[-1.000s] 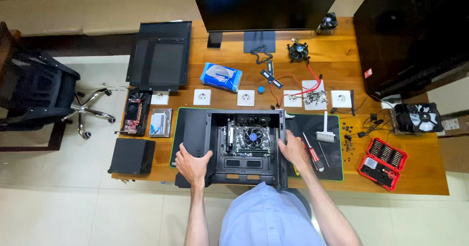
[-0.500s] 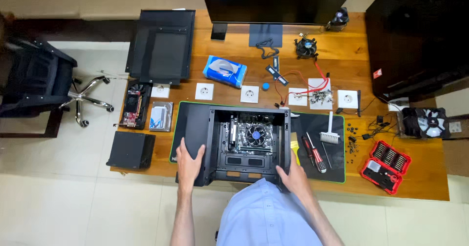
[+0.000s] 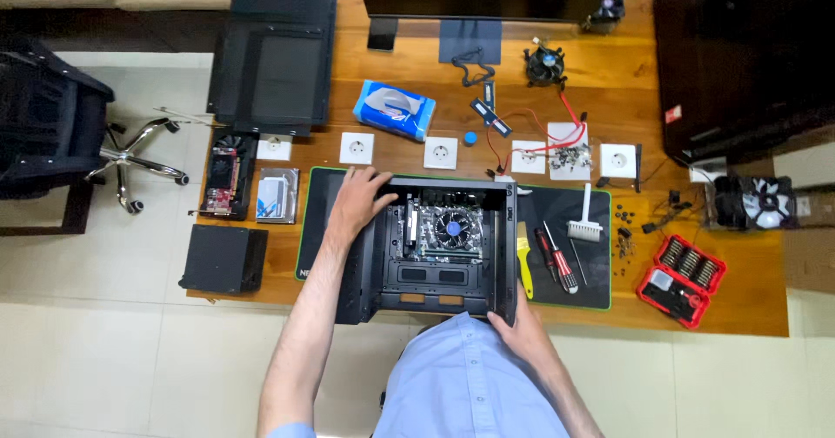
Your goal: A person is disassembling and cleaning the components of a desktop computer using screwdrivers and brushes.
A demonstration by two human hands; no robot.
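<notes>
Two hands are on the open computer case (image 3: 435, 247), which lies on its side on the dark mat (image 3: 570, 264) at the near edge of the wooden desk (image 3: 626, 81). The left hand (image 3: 358, 201) is spread over the case's far left corner, fingers curled on the rim. The right hand (image 3: 513, 327) clasps the near right corner, though its fingers are tucked under the edge and I cannot tell how firmly they close. This looks like the case being gripped at opposite corners to turn or shift it; any such move would call for an even, two-handed lift, keeping clear of the screwdrivers (image 3: 557, 260) and the small brush (image 3: 584, 225) just beside it on the mat.

Inside, the round cooler fan (image 3: 452, 227) shows plainly, but the board around it is too small to read in detail. The person's blue shirt (image 3: 465, 377) hides the near side of the case, and the black tower (image 3: 739, 55) at the right is cut off by the frame.
</notes>
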